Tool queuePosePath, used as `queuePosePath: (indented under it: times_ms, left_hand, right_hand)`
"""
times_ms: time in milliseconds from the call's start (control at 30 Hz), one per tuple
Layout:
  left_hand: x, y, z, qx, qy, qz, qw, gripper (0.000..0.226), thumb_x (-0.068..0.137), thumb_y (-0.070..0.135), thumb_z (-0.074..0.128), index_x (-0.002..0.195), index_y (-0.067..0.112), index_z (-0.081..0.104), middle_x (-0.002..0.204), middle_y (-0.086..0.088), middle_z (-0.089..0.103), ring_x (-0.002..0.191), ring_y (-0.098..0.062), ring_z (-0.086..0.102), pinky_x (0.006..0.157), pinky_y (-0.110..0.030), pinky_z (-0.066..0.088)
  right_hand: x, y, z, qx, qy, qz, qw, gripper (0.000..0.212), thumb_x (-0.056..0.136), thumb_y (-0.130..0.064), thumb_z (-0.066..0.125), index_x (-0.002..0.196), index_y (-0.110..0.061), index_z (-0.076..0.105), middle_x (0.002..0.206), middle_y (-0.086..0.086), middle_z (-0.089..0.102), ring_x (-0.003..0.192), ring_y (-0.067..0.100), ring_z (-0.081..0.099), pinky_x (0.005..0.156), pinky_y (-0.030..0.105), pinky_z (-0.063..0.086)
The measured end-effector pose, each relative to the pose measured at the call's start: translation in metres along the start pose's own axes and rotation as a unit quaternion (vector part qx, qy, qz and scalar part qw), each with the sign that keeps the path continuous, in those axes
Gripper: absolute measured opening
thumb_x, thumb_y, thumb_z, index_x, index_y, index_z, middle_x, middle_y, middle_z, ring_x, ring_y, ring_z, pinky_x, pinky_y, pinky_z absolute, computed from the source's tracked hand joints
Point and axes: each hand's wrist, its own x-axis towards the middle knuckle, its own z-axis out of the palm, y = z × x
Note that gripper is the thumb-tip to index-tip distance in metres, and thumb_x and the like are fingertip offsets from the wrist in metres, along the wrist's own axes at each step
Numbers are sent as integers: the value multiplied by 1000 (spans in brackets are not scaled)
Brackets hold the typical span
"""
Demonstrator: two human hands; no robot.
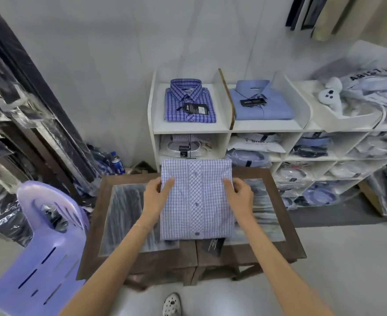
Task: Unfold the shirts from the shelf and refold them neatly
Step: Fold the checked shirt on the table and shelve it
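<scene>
Nearest the camera, two bare forearms reach toward 12 o'clock over a dark wooden table with glass panels [276, 201]. On it lies a folded shirt of white cotton with fine blue checks [197, 199], button placket up, a dark hang tag [213, 244] poking out at 6 o'clock. The left hand [157, 197] pinches its 9 o'clock edge, thumb on top and fingers tucked beneath; the right hand [239, 195] pinches the 3 o'clock edge likewise. The cloth looks light, soft and limp, so it will probably sag unless held at both side edges near the upper corners. Beyond, at 12 o'clock, a white shelf unit [156, 131] carries more folded shirts.
</scene>
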Motion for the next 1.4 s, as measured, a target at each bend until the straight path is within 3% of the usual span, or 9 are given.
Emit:
queuePosePath:
  times_ms: [100,200,333,400,467,567,833,1167,1400]
  left_hand:
    - [28,-30,10,-8,22,-99,995,24,94,29,57,76,14,58,74,2,62,67,-12,60,57,-18,45]
    - [41,-45,15,6,19,-157,987,25,97,26,54,73,18,55,74,4,59,72,-14,58,57,-19,41]
    - [58,-42,19,-16,18,-101,995,24,96,30,54,87,9,61,86,-4,66,83,-18,62,72,-28,50]
    - [70,-43,20,-12,16,-90,996,36,96,32,55,79,1,57,77,-13,61,72,-20,58,67,-32,47]
    - [71,-45,19,23,18,-82,996,42,96,32,54,64,5,46,63,-9,49,62,-19,46,57,-30,39]
    - [56,-55,18,120,77,-29,989,43,98,31,51,58,20,37,70,-3,45,72,-11,42,66,-25,39]
    - [16,-46,25,110,102,12,989,29,101,23,42,72,22,38,55,7,38,45,-9,36,43,-20,30]
    - [-8,-71,35,150,114,-62,980,27,102,19,39,76,8,38,56,1,37,45,-10,31,41,-20,33]
    - [-17,-75,36,172,106,-53,978,26,102,20,41,78,10,39,53,2,37,43,-10,30,37,-18,29]
  right_hand:
    - [32,21,21,-52,-30,111,992,32,94,-28,57,78,-2,66,69,3,58,65,13,50,49,13,35]
    - [42,34,29,-50,-80,162,982,42,94,-29,58,55,-15,51,56,-5,51,56,9,48,49,19,32]
    - [53,34,35,-32,-36,130,990,35,94,-26,57,64,-8,58,66,1,59,62,12,52,52,18,37]
    - [61,30,37,-27,-14,129,991,37,94,-26,58,63,-5,56,64,2,56,60,13,49,52,18,37]
    - [67,35,37,-94,-11,103,990,42,91,-31,61,57,-9,54,65,3,56,66,17,49,61,27,40]
    - [59,43,36,-247,8,33,968,30,89,-36,63,70,-12,63,90,3,50,91,18,44,80,29,38]
    - [28,29,37,-74,39,-40,996,27,98,-19,49,72,-12,47,59,-7,44,48,3,41,45,16,32]
    - [11,74,55,-73,36,25,996,31,99,-25,47,76,-5,51,64,9,54,54,10,43,51,28,39]
    - [-1,77,54,-87,70,-3,994,27,101,-19,40,76,-9,43,58,-3,44,48,8,37,46,28,32]
